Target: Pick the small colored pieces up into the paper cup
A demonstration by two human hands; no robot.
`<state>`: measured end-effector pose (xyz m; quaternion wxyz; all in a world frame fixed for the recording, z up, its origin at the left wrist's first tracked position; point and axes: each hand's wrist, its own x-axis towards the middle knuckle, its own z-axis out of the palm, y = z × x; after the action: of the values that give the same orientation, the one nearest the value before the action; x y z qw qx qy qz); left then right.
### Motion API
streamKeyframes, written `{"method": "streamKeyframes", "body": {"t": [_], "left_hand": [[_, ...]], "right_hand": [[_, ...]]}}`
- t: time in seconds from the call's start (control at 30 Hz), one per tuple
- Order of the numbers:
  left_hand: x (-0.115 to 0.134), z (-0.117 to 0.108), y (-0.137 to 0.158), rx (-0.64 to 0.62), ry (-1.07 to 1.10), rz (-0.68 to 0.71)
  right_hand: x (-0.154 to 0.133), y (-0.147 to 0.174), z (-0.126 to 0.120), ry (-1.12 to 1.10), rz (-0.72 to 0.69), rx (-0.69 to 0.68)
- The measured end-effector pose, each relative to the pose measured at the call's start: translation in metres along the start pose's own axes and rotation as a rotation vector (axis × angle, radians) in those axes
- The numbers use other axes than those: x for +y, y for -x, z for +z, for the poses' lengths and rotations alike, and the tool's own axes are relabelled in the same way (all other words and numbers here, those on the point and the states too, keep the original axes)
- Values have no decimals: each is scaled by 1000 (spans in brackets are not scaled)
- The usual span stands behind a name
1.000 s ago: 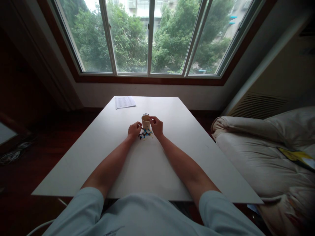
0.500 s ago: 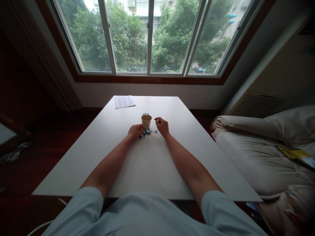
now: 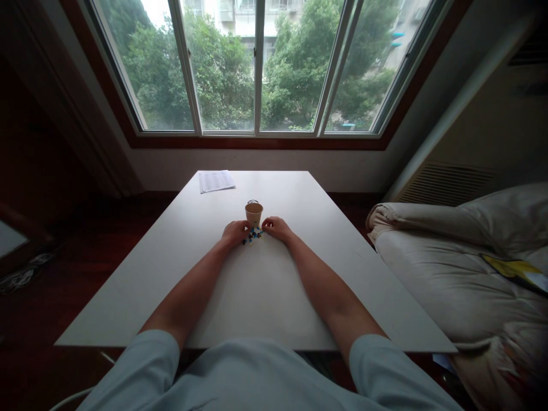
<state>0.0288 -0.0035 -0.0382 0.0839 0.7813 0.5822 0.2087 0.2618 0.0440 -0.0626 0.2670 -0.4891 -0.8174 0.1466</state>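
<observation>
A tan paper cup (image 3: 254,217) stands upright on the white table. In front of it lies a loose heap of tiny pieces (image 3: 256,234), blue, dark and yellow, too small to name. My left hand (image 3: 235,232) rests at the heap's left edge, fingers bent and drawn together near the cup's base. On the heap's right side, my right hand (image 3: 278,228) reaches down with thumb and fingers pinched close to the pieces. Whatever either hand holds is too small or hidden to make out. Behind the cup shows part of a thin dark looped object (image 3: 253,201).
Printed paper sheets (image 3: 217,181) lie at the far left corner of the white table (image 3: 257,297). A beige sofa (image 3: 423,268) stands to the right, with a yellow and black item (image 3: 511,271) on it. Beyond the table is a wide window (image 3: 257,74).
My right hand has come down and left from beside the cup to the small pieces, covering the few that lay apart on the right. My left hand stays nearly in place.
</observation>
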Motion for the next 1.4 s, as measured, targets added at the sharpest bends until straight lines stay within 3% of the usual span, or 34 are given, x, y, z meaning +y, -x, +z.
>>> {"method": "streamKeyframes", "body": {"t": [0.27, 0.8, 1.4], "left_hand": [[5, -2, 0, -19, -43, -39], [9, -3, 2, 167, 50, 10], [18, -11, 5, 250, 169, -6]], "right_hand": [[-4, -1, 2, 67, 10, -1], [-19, 2, 6, 122, 23, 25], [-22, 4, 9, 139, -6, 56]]}}
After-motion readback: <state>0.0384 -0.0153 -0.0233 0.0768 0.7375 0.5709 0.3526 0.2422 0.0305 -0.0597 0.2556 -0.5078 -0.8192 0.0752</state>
